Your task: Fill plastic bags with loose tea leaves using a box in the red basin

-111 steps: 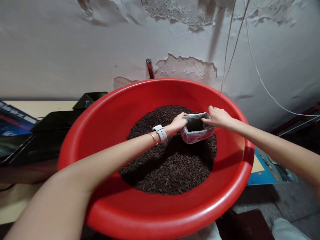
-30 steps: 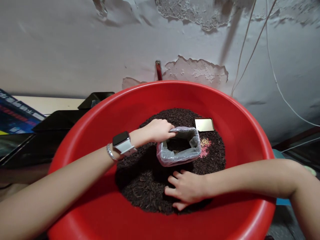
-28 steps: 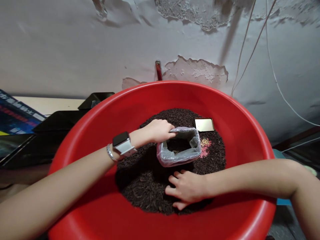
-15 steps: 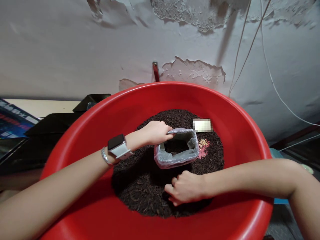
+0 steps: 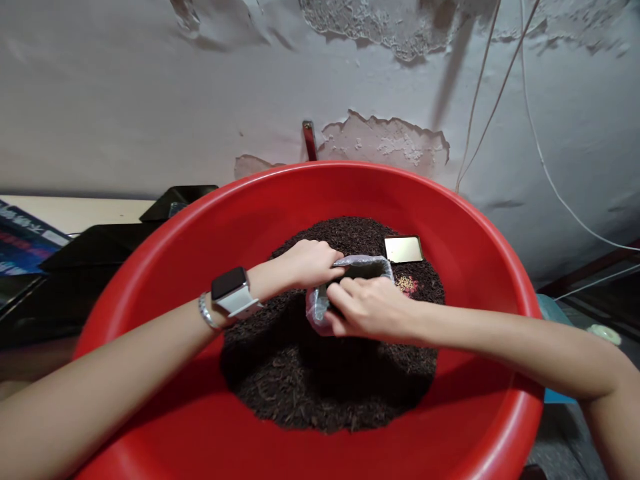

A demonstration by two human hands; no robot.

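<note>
My left hand (image 5: 311,264), with a watch (image 5: 231,285) and a bracelet on its wrist, pinches the left rim of a rectangular opening lined with a clear plastic bag (image 5: 317,311). Over the front of that opening is my right hand (image 5: 373,308), its fingers curled at the bag's edge; whatever they hold is hidden. Dark loose tea leaves (image 5: 300,393) lie heaped around the bag in a wide red basin (image 5: 165,260). The sides of the container under the bag are in shadow.
A shiny gold rectangular lid (image 5: 404,249) rests on the leaves at the right, behind a small red and gold patch (image 5: 407,285). Black boxes (image 5: 105,247) stand left of the basin. Cords (image 5: 480,100) hang down the peeling wall behind.
My right hand has risen from the tea leaves in front of the bag to its opening, fingers still curled. My left hand keeps its hold on the rim.
</note>
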